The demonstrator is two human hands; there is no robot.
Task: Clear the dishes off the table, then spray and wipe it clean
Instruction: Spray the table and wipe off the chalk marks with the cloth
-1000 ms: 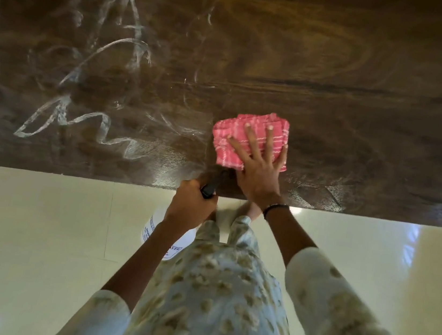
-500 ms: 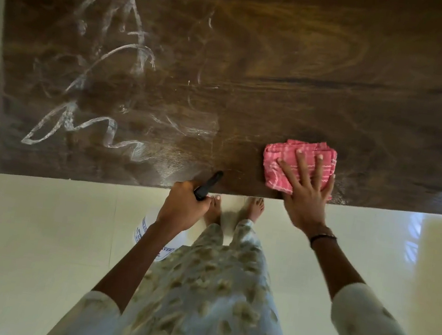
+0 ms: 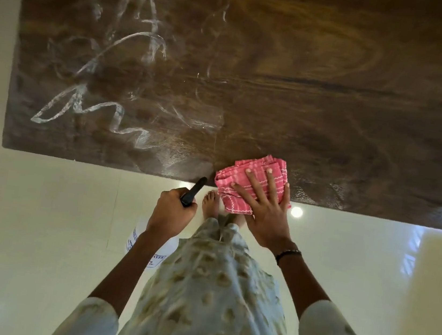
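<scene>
Standing close against the near edge, the person holds the spray bottle [image 3: 151, 253] low at the left side, the left hand [image 3: 171, 214] wrapped round its black trigger head, whose nozzle points up toward the table edge. The bottle's white body hangs below the wrist, mostly hidden by the arm.

Just beyond, the right hand [image 3: 264, 201] lies flat with fingers spread on the folded pink cloth [image 3: 252, 180], pressing it down at the very lip of the table [image 3: 335, 98]; part of the cloth overhangs the edge. A second ago the cloth sat further in on the wood, then slid right along the front, and now it has come back left and been drawn to the rim (a finishing pull along the near strip, by the look of it).

Farther out and to the left, white foamy streaks [image 3: 114, 74] of cleaner lie unwiped across the dark wood. No dishes show on the visible top, so clearing seems done; the wiping likely has that left portion to cover.
</scene>
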